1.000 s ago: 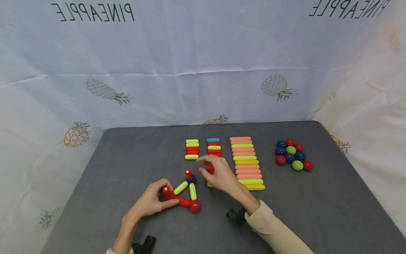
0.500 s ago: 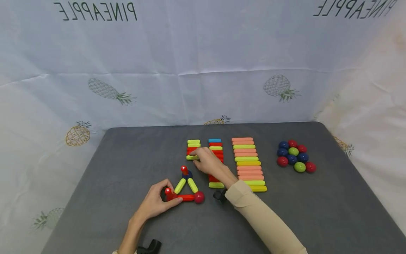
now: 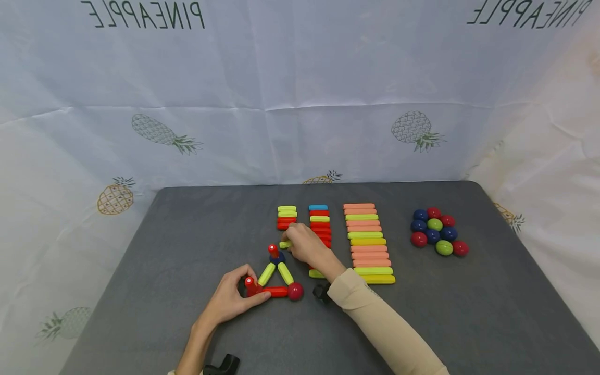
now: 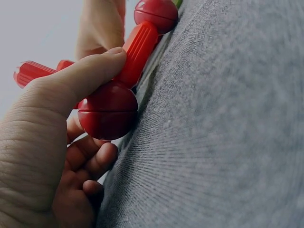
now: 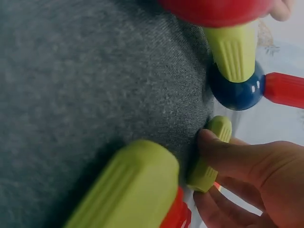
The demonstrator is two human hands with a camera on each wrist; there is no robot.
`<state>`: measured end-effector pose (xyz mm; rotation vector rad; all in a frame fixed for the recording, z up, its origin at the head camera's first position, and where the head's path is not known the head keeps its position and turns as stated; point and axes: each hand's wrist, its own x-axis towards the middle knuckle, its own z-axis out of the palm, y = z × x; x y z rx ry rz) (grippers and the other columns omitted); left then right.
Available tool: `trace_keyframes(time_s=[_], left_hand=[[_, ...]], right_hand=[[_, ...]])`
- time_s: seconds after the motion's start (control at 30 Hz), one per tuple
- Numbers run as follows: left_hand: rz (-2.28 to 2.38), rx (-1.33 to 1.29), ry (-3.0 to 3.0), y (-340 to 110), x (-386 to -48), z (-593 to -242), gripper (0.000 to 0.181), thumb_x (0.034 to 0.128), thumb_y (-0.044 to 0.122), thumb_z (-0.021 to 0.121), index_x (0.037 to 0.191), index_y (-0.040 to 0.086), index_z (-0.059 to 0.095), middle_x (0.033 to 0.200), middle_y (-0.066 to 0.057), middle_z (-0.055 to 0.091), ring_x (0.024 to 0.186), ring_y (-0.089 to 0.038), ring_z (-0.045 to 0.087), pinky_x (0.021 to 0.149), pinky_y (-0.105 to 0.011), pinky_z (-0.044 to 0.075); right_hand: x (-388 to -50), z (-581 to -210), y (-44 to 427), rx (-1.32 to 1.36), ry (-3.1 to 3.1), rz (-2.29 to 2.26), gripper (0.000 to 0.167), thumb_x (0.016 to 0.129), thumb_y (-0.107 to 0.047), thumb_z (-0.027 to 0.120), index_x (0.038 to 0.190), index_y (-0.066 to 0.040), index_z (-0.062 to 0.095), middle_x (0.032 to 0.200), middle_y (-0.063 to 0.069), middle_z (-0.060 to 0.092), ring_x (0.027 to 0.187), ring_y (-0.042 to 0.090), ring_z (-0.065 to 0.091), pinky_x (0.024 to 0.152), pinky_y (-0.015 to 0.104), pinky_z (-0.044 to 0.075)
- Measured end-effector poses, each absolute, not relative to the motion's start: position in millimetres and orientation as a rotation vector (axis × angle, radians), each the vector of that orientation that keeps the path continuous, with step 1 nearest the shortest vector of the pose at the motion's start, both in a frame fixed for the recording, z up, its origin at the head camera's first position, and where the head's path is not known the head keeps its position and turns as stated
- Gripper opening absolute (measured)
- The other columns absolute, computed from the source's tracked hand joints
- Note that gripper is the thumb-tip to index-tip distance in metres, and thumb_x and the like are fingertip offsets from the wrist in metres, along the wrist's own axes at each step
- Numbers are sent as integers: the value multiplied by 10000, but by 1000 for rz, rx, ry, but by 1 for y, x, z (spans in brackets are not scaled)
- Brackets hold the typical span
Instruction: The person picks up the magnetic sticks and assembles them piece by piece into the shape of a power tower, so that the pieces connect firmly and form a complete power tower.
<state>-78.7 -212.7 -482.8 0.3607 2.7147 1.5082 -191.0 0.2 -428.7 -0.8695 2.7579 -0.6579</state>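
On the grey table [image 3: 187, 234] before me, the left hand [image 3: 233, 294] pinched the ball-and-rod triangle [image 3: 278, 292] by one red corner. The right hand [image 3: 309, 246] pinched a yellow-green rod [image 3: 284, 245] near the triangle's blue ball [image 3: 280, 258].

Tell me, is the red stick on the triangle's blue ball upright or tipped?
Upright: the red stick stands out from the blue ball, away from the tabletop.

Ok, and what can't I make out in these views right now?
Head: part of the middle column of short coloured sticks, hidden by the right hand.
Head: the right end of the short yellow-green ribbed stick, behind that hand's fingers.
Left wrist: part of the ribbed red stick, under the left hand's thumb.
Right wrist: the glossy dark red ball, cut off by the top edge.
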Motion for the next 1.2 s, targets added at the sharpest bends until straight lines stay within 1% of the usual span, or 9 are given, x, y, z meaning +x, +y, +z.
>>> trace_keyframes(time_s=[0.1, 0.2, 0.3, 0.37, 0.43, 0.57, 0.7, 0.97, 1.2], left_hand=[[1521, 361, 2709, -212, -79, -482, 331, 789, 309, 895, 861, 181, 598, 715, 73, 546, 672, -30, 508, 602, -218, 430], [1522, 369, 2711, -212, -79, -482, 326, 791, 300, 894, 860, 181, 599, 712, 73, 550, 668, -28, 508, 599, -220, 432], [1509, 373, 2718, -212, -79, -483, 320, 792, 291, 894, 860, 189, 599, 707, 77, 551, 657, -27, 505, 589, -220, 434], [1503, 366, 2722, -212, -80, -483, 318, 790, 284, 895, 860, 192, 599, 704, 80, 552, 657, -29, 508, 591, -222, 436], [1494, 352, 2726, -212, -80, -483, 317, 787, 283, 897, 857, 198, 599, 703, 85, 554, 659, -33, 512, 596, -223, 436], [1484, 328, 2728, -212, -80, -484, 319, 784, 293, 900, 856, 202, 602, 707, 90, 555, 670, -35, 516, 608, -221, 434], [1487, 340, 2726, -213, -80, -484, 322, 789, 308, 896, 859, 192, 604, 713, 82, 552, 673, -31, 508, 605, -220, 424], [1482, 348, 2736, -212, -80, -484, 325, 776, 294, 905, 858, 203, 604, 711, 98, 555, 678, -30, 518, 619, -221, 433], [1475, 333, 2730, -211, -79, -482, 329, 768, 282, 908, 861, 237, 595, 705, 110, 550, 658, -32, 515, 605, -221, 438]], right_hand=[[-189, -429, 4, -853, 2731, -784, 230, 910, 24, 723, 1132, -21, 764, 1137, 131, 758, 1031, 274, 711, 893, 367, 602], [-186, -426, 9, -822, 2712, -925, 265, 918, -31, 737, 1183, -29, 735, 1151, 130, 747, 995, 257, 702, 875, 374, 602], [-183, -422, 14, -802, 2713, -1029, 324, 926, -70, 742, 1246, -31, 705, 1108, 128, 726, 918, 232, 660, 809, 355, 589], [-180, -420, 16, -813, 2727, -1071, 336, 922, -84, 751, 1251, -35, 701, 1067, 116, 720, 879, 207, 638, 777, 333, 579], [-178, -419, 19, -830, 2721, -1132, 316, 912, -87, 764, 1219, -38, 709, 1025, 107, 718, 845, 196, 635, 754, 325, 580], [-172, -417, 24, -857, 2654, -1297, 257, 884, -77, 790, 1123, -48, 701, 1014, 89, 738, 874, 192, 684, 801, 344, 613], [-162, -411, 30, -874, 2563, -1426, 257, 860, -82, 815, 1068, -61, 665, 993, 83, 734, 886, 190, 694, 815, 302, 617], [-138, -401, 39, -888, 2444, -1525, 272, 837, -124, 848, 1038, -84, 670, 970, 60, 751, 876, 131, 709, 802, 226, 603], [-123, -406, 49, -862, 2327, -1564, 278, 827, -99, 852, 1027, -86, 659, 961, 73, 748, 850, 69, 691, 767, 198, 599]])
